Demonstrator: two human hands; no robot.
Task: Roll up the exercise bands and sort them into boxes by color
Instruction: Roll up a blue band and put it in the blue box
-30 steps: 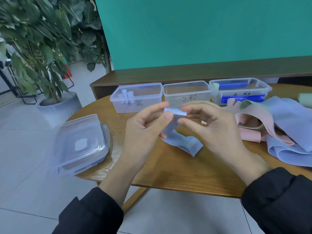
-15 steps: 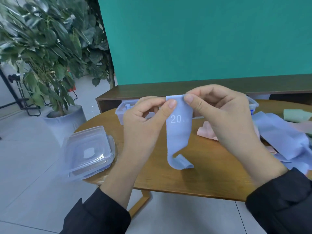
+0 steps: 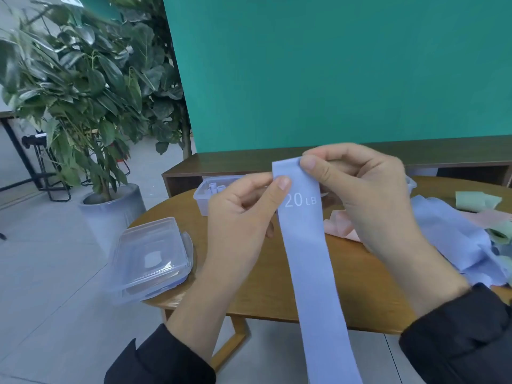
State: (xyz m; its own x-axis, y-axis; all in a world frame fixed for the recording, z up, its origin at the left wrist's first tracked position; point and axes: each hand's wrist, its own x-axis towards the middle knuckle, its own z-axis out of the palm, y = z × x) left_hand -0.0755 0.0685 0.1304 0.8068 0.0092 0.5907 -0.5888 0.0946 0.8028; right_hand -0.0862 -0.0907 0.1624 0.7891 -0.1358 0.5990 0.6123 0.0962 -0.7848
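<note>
A light blue exercise band [image 3: 310,259] printed "20 LB" hangs straight down in front of me, its lower end running out of the frame's bottom. My left hand [image 3: 243,217] pinches its top left edge with thumb and fingers. My right hand [image 3: 360,195] pinches the top right corner. Behind my hands a clear box [image 3: 206,194] holds small pale rolls; the other boxes are hidden by my hands. More light blue bands [image 3: 448,231], pink bands [image 3: 339,224] and green bands [image 3: 476,200] lie heaped on the right of the round wooden table [image 3: 357,295].
A stack of clear box lids [image 3: 149,256] sits at the table's left edge. A potted plant [image 3: 83,106] stands on the floor to the left. A dark wooden bench [image 3: 221,164] and a green wall lie behind the table.
The band was a small fold held low over the table; both hands raised it and it has unrolled to hang full length. The view tilted up and moved closer.
</note>
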